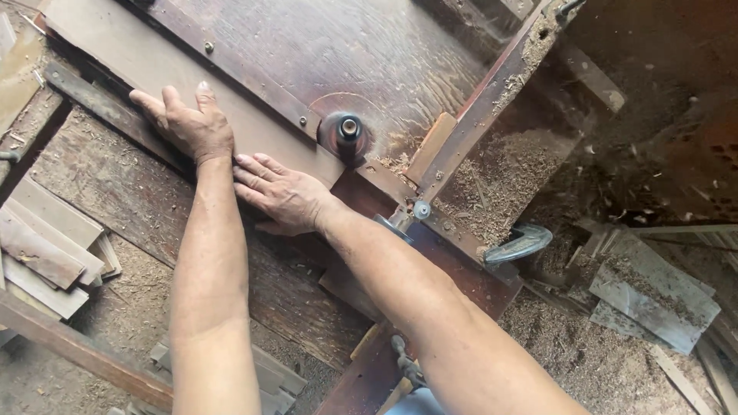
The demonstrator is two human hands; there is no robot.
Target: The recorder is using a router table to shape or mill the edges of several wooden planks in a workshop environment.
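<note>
While offcuts lie stacked at the far left on the dusty floor, the left hand presses flat on a long board that lies on the worn wooden table, fingers spread apart and gripping nothing. Just beside it, the right hand lies flat on the board's near edge, fingers together and pointing left, also clasping nothing. Both palms bear down on the board, which runs from the upper left down to the cutter spindle; its right end lies at or just short of the spindle, though I cannot tell whether they touch. Judging by this, most of the board's length is left to run past the cutter. Right of the spindle an angled fence crosses the table, a grey clamp handle sits below it, and sawdust is heaped deep beyond, so plenty of cutting appears done.
</note>
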